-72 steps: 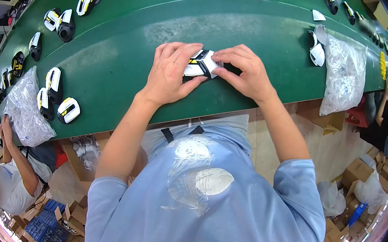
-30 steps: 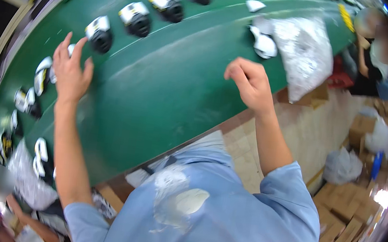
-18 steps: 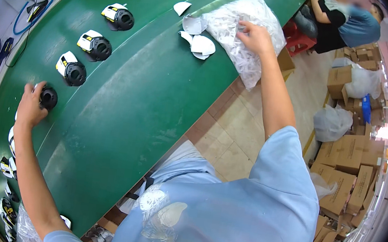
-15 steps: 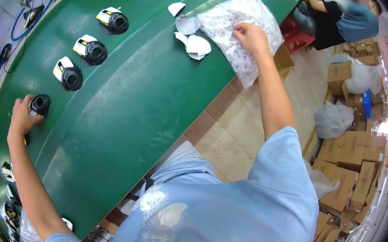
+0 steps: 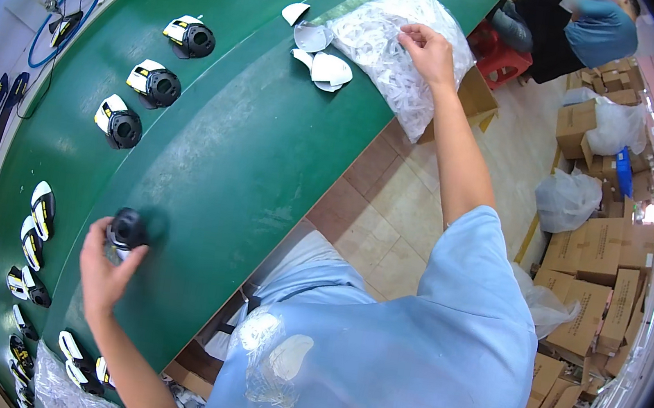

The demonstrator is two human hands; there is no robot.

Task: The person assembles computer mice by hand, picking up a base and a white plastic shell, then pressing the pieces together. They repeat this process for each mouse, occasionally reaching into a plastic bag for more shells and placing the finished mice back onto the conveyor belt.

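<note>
Gripping a rounded black unit (image 5: 126,227) with the left hand (image 5: 104,269), thumb on one side and fingers on the other, clamped on it; the unit is over the near left part of the green table (image 5: 212,197), dark open end upward, a bit of white showing by the thumb; cannot tell whether it rests on the surface or hangs just above.

Right hand (image 5: 431,53) well apart, at the clear plastic bag (image 5: 381,42) of pale pieces near the table's edge; thumb and forefinger tips close together over the bag; cannot tell if anything is pinched between them, nor whether they touch the plastic.

Just left of that bag, loose white curved shells (image 5: 331,71), with a grey-white cup-shaped piece (image 5: 313,36) and a small white piece (image 5: 294,12) beside them; farther left, a spaced row of white, black and yellow units (image 5: 153,84); more such units (image 5: 43,210) down the left side; second plastic bag (image 5: 71,392) at lower left; red stool (image 5: 498,61) and a seated person (image 5: 592,41) at upper right; brown cartons (image 5: 598,244) stacked on the right.
</note>
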